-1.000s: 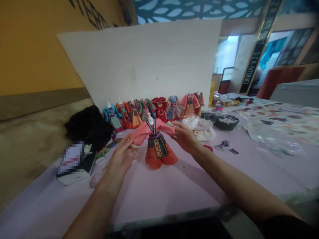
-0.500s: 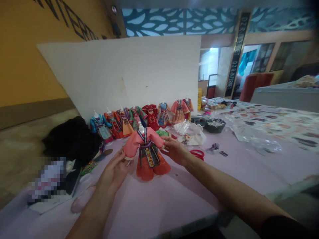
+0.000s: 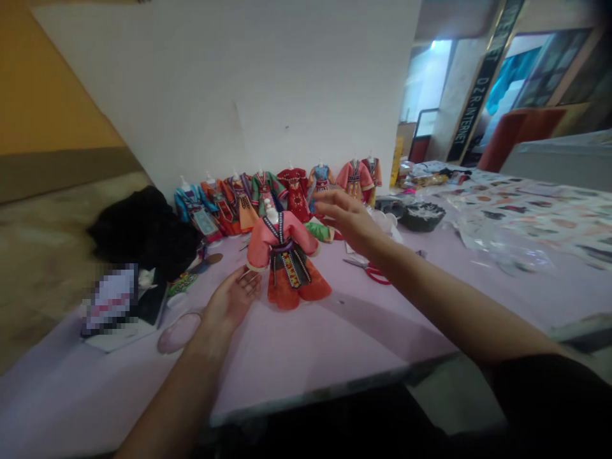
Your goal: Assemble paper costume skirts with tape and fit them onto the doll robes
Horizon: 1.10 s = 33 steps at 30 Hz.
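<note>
A small doll form in a pink-sleeved robe with an orange skirt (image 3: pixel 299 290) stands upright on the pink tabletop (image 3: pixel 306 363). Beside its left sleeve cuff is my left hand (image 3: pixel 234 296), palm up with fingers loosely apart and holding nothing. Raised to the right of the doll, clear of it, my right hand (image 3: pixel 347 220) has its fingers spread and empty. Red-handled scissors (image 3: pixel 377 274) lie under my right forearm, partly covered by it. Behind the doll lies a green cloth piece (image 3: pixel 318 231).
Several dressed doll forms (image 3: pixel 295 197) stand in a row against a white board (image 3: pixel 239 95). A black cloth (image 3: pixel 143 229) and an oval pinkish object (image 3: pixel 179 333) are at the left. A dark bowl (image 3: pixel 423 215) and plastic bags (image 3: pixel 516 255) lie at the right.
My right hand has let go of the doll's right sleeve and risen away. My left hand has opened at the other cuff. The view has tilted down, and the scissors' blades now show.
</note>
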### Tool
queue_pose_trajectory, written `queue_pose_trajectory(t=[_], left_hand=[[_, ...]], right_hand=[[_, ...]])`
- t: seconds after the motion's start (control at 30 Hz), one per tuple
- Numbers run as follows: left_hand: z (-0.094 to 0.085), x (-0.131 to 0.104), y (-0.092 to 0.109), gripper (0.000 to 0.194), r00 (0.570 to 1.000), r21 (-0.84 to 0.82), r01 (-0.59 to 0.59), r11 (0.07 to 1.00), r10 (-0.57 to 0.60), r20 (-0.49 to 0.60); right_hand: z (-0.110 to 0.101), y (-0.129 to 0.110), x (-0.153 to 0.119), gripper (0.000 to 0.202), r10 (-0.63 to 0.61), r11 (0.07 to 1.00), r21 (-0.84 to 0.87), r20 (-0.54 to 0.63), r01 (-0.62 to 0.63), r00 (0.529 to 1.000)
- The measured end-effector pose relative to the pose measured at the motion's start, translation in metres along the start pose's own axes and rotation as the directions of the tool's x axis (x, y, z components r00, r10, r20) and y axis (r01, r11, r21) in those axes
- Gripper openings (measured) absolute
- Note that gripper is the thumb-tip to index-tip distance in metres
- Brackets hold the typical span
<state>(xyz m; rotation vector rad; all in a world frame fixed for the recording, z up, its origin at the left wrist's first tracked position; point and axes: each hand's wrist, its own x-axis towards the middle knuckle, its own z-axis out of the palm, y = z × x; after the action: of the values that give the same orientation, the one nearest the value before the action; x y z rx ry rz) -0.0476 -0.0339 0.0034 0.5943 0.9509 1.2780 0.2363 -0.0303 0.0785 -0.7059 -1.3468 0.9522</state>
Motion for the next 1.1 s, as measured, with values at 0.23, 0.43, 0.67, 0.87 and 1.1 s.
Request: queue_pose_trajectory(t=[0.23, 0.43, 0.67, 0.87, 1.1], left_hand=[[0.0, -0.006, -0.011, 0.011, 0.992, 0.11, -0.128, 0.986, 0.127, 0.012], [0.004, -0.013, -0.024, 0.02, 0.926, 0.187, -0.374, 0.908, 0.357, 0.12], [0.007, -0.013, -0.033, 0.025, 0.875, 0.227, -0.477, 0.849, 0.436, 0.211], [0.007, -0.018, -0.026, 0.023, 0.839, 0.228, -0.532, 0.815, 0.472, 0.27], [0.016, -0.011, -0.02, 0.052, 0.767, 0.263, -0.639, 0.723, 0.574, 0.287]], right_hand=[[0.028, -0.027, 0.001, 0.024, -0.242, 0.949, -0.173, 0.124, 0.262, 0.962], [0.018, 0.014, -0.046, 0.012, -0.238, 0.949, -0.201, 0.053, 0.244, 0.97], [0.014, 0.053, -0.084, 0.015, 0.003, 0.983, -0.181, 0.149, 0.024, 0.989], [0.022, 0.059, -0.092, 0.018, 0.112, 0.964, -0.256, 0.169, -0.066, 0.979], [0.024, 0.064, -0.094, 0.021, 0.128, 0.973, -0.212, 0.195, -0.086, 0.972]])
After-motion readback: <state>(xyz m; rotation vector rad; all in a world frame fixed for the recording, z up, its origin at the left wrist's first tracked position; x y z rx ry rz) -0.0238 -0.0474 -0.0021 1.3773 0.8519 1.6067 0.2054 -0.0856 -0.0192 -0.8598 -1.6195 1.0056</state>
